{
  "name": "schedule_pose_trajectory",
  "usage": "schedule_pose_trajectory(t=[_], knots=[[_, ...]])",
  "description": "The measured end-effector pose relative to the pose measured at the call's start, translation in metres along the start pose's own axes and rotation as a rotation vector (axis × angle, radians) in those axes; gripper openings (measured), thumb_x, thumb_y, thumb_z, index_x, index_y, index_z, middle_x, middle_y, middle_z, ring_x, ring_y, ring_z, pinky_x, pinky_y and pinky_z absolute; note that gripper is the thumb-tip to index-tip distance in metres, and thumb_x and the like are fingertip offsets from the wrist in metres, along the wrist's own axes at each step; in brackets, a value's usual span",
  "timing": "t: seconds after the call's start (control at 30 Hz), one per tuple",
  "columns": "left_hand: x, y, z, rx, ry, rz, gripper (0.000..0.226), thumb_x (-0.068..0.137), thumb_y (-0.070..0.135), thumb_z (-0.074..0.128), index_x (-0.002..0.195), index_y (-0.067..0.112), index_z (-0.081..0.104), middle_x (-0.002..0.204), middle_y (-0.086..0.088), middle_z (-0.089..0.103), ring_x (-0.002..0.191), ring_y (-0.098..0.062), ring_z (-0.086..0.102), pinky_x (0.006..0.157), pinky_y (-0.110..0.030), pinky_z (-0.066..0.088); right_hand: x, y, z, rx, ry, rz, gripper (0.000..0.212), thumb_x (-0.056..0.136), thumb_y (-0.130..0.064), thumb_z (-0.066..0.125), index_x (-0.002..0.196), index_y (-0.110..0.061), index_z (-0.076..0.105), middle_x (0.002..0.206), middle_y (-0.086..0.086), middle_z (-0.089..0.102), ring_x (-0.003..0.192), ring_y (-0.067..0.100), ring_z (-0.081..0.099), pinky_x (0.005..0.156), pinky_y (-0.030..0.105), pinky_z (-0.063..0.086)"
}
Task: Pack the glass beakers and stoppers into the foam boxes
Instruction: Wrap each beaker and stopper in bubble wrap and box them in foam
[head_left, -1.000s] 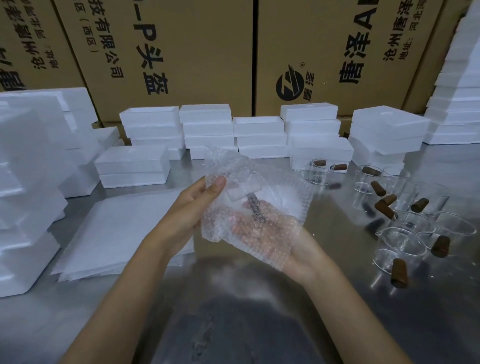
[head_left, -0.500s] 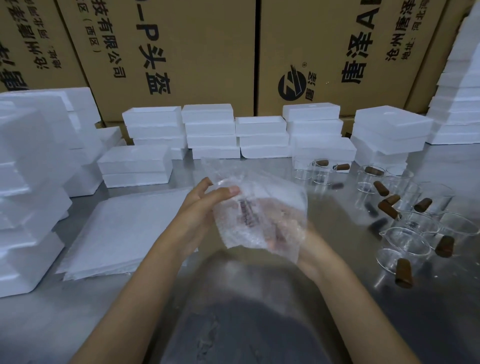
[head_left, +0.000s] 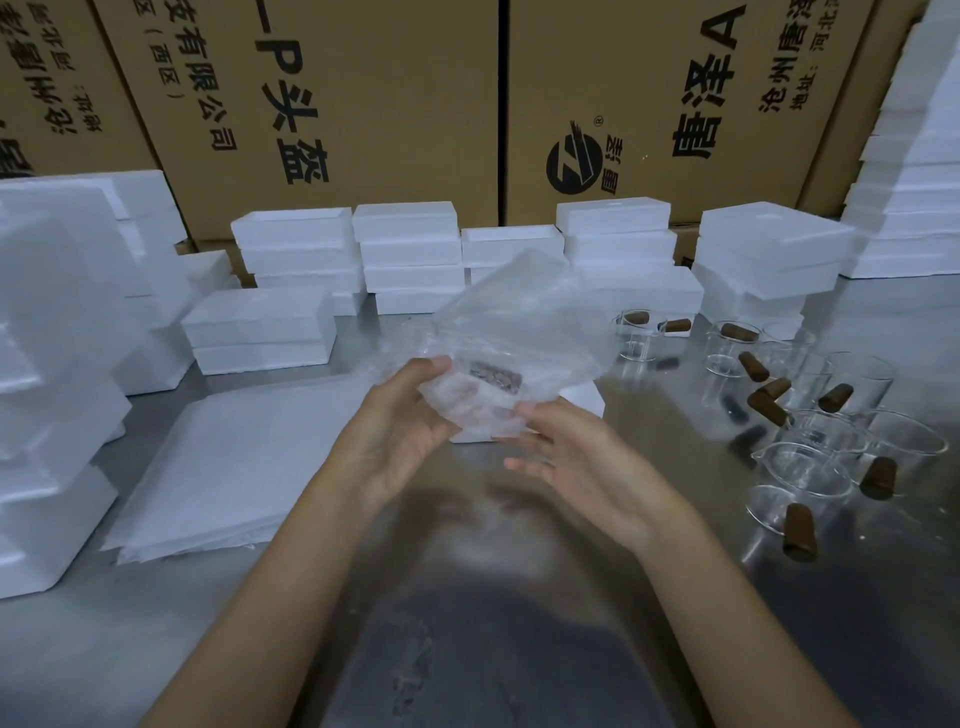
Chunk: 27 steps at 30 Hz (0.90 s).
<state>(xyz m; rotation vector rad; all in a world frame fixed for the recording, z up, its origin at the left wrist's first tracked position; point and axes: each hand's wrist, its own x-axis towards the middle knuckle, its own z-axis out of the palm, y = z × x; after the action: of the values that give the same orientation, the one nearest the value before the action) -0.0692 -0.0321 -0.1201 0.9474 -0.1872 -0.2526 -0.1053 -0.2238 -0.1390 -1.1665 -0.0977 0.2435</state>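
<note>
Translucent bubble-wrap sheet (head_left: 511, 343), held above the grey metal surface (head_left: 519, 649), is the landmark for this figure. The left hand (head_left: 402, 426) grips its lower-left edge, thumb on top. The right hand (head_left: 566, 452) sits at its lower-right corner with fingers loosely extended; whether they pinch the wrap or merely touch it cannot be told.

A dark brown stopper (head_left: 488, 375) shows through the wrap near its lower middle. One second ago the sheet lay spread across the right palm with this stopper upright; the sheet is now rotated and raised, the stopper lies crosswise, and the right hand has slid from beneath to the corner. This suggests that wrapping is under way, with boxing still to come.

Right of the wrap, clear glass beakers (head_left: 810, 467) and loose brown stoppers (head_left: 769, 408) stand unpacked on the surface. Behind the wrap, white foam boxes (head_left: 410, 254) are stacked before brown cardboard cartons (head_left: 363, 104). Left of it lies a flat pile of white foam sheets (head_left: 234, 462).

Whether a beaker is inside the wrap cannot be made out. A white foam piece (head_left: 587, 402) directly beneath is mostly hidden by the hands. Motion blur softens the upper edge of the wrap.
</note>
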Motion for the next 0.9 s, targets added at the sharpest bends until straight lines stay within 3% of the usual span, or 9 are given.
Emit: schedule_pose_trajectory(t=[0.1, 0.2, 0.3, 0.37, 0.47, 0.53, 0.6, 0.73, 0.9], knots=[[0.0, -0.008, 0.0, 0.089, -0.111, -0.105, 0.065, 0.083, 0.012, 0.071, 0.141, -0.005, 0.046, 0.141, -0.025, 0.053, 0.13, -0.039, 0.052, 0.11, -0.056, 0.039, 0.003, -0.001, -0.001, 0.037, 0.144, -0.15, 0.017, 0.085, -0.025, 0.071, 0.098, -0.014, 0.074, 0.106, 0.004, 0.073, 0.1, 0.019, 0.068, 0.077, 0.026, 0.054], [0.001, -0.016, -0.004, 0.238, -0.203, -0.168, 0.058, 0.078, 0.012, 0.077, 0.133, 0.006, 0.058, 0.135, -0.02, 0.059, 0.127, -0.038, 0.056, 0.104, -0.054, 0.046, 0.007, -0.003, -0.012, 0.006, 0.365, -0.22, 0.009, 0.089, -0.014, 0.068, 0.095, -0.013, 0.074, 0.094, 0.006, 0.075, 0.092, 0.023, 0.069, 0.086, 0.034, 0.05], [0.0, -0.02, -0.006, 0.452, -0.231, -0.2, 0.063, 0.069, 0.011, 0.08, 0.129, 0.012, 0.06, 0.131, -0.018, 0.063, 0.121, -0.036, 0.06, 0.104, -0.051, 0.047, 0.008, 0.0, -0.016, -0.215, 0.464, -0.307, 0.003, 0.086, -0.014, 0.073, 0.088, -0.012, 0.075, 0.091, 0.004, 0.077, 0.09, 0.021, 0.072, 0.088, 0.036, 0.054], [-0.002, -0.021, -0.007, 0.575, -0.215, -0.198, 0.069, 0.066, 0.008, 0.079, 0.131, 0.013, 0.057, 0.129, -0.014, 0.065, 0.119, -0.03, 0.063, 0.107, -0.049, 0.045, 0.009, 0.003, -0.016, -0.384, 0.509, -0.372, 0.005, 0.084, -0.013, 0.076, 0.08, -0.014, 0.074, 0.08, -0.003, 0.077, 0.079, 0.011, 0.072, 0.075, 0.029, 0.056], [-0.003, -0.021, -0.007, 0.653, -0.231, -0.208, 0.067, 0.071, 0.003, 0.075, 0.134, 0.013, 0.054, 0.127, -0.01, 0.067, 0.118, -0.025, 0.063, 0.108, -0.046, 0.045, 0.012, 0.008, -0.015, -0.537, 0.516, -0.409, 0.014, 0.081, -0.011, 0.077, 0.071, -0.019, 0.072, 0.068, -0.006, 0.073, 0.064, 0.005, 0.07, 0.062, 0.027, 0.057], [-0.003, -0.018, -0.006, 0.648, -0.245, -0.21, 0.064, 0.074, 0.01, 0.077, 0.134, 0.015, 0.055, 0.126, -0.008, 0.067, 0.118, -0.024, 0.064, 0.104, -0.041, 0.047, 0.012, 0.011, -0.014, -0.6, 0.501, -0.396, 0.004, 0.078, -0.016, 0.077, 0.076, -0.017, 0.073, 0.07, -0.001, 0.074, 0.069, 0.016, 0.073, 0.069, 0.042, 0.062], [-0.002, -0.016, -0.006, 0.605, -0.236, -0.192, 0.056, 0.078, 0.015, 0.078, 0.13, 0.018, 0.059, 0.125, -0.007, 0.068, 0.117, -0.025, 0.065, 0.098, -0.039, 0.05, 0.011, 0.012, -0.012, -0.636, 0.5, -0.39, 0.016, 0.07, -0.026, 0.075, 0.079, -0.014, 0.072, 0.072, 0.001, 0.073, 0.074, 0.025, 0.073, 0.074, 0.051, 0.06], [-0.001, -0.018, -0.006, 0.659, -0.103, -0.08, 0.026, 0.084, 0.005, 0.07, 0.103, 0.022, 0.074, 0.107, -0.004, 0.075, 0.099, -0.021, 0.072, 0.078, -0.029, 0.058, 0.013, 0.013, -0.013, -0.682, 0.492, -0.393, 0.025, 0.063, -0.029, 0.072, 0.084, -0.015, 0.07, 0.077, -0.003, 0.074, 0.08, 0.024, 0.072, 0.078, 0.052, 0.058], [-0.003, -0.026, 0.001, 0.711, -0.006, -0.017, 0.024, 0.071, 0.009, 0.068, 0.094, 0.005, 0.074, 0.102, -0.02, 0.072, 0.099, -0.038, 0.069, 0.091, -0.05, 0.054, 0.013, 0.014, -0.014, -0.7, 0.441, -0.412, 0.028, 0.07, -0.018, 0.074, 0.097, -0.022, 0.064, 0.088, -0.005, 0.073, 0.086, 0.02, 0.07, 0.078, 0.047, 0.06]])
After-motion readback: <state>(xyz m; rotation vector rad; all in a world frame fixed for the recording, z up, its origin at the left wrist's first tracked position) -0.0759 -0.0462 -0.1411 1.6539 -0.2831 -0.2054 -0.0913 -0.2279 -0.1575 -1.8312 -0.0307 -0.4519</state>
